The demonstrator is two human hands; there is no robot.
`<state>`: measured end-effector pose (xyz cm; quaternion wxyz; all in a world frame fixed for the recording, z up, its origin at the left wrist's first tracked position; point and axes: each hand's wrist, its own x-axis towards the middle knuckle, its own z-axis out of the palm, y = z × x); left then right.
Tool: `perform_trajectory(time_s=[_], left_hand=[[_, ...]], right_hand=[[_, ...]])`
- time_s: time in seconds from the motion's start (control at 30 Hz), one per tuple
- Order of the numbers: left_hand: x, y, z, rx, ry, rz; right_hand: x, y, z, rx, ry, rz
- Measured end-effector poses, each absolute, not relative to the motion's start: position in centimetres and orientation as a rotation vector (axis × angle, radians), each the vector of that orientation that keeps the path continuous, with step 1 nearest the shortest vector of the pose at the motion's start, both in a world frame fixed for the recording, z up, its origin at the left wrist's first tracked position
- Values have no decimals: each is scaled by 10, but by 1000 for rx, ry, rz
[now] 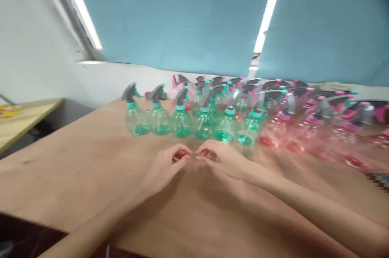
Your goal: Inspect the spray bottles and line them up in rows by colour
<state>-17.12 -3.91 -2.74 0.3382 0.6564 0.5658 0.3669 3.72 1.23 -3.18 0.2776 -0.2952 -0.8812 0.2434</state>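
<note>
My left hand and my right hand meet low over the wooden table, their fingertips almost touching. Thumb and fingers of each are drawn together in a pinch. Whether anything small lies between the fingertips is too blurred to make out. Just beyond them stands a front row of clear green spray bottles, among them a green spray bottle with a grey trigger head and teal collar. Clear pink spray bottles, such as the pink spray bottle, continue the row to the right, smeared by motion. All of these stand upright.
More spray bottles with grey, pink and teal heads crowd behind the front row. The wooden table runs to a front edge at lower left. A second table with a yellow item is at far left. A blue sheet covers the window behind.
</note>
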Motion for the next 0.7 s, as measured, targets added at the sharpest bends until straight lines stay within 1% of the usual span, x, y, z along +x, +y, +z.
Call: perform_trajectory(time_s=[0.17, 0.33, 0.47, 0.7], left_hand=[[-255, -36, -33, 1486, 1657, 1238], [-308, -15, -22, 1345, 1924, 1533], [-322, 13, -15, 1364, 2069, 1561], [-314, 59, -14, 1498, 2114, 1514]], right_hand=[[-53, 24, -35, -679, -2272, 741], [-107, 34, -42, -656, -2238, 773], [-123, 35, -48, -641, -2219, 794], [-123, 33, -55, -672, -2234, 802]])
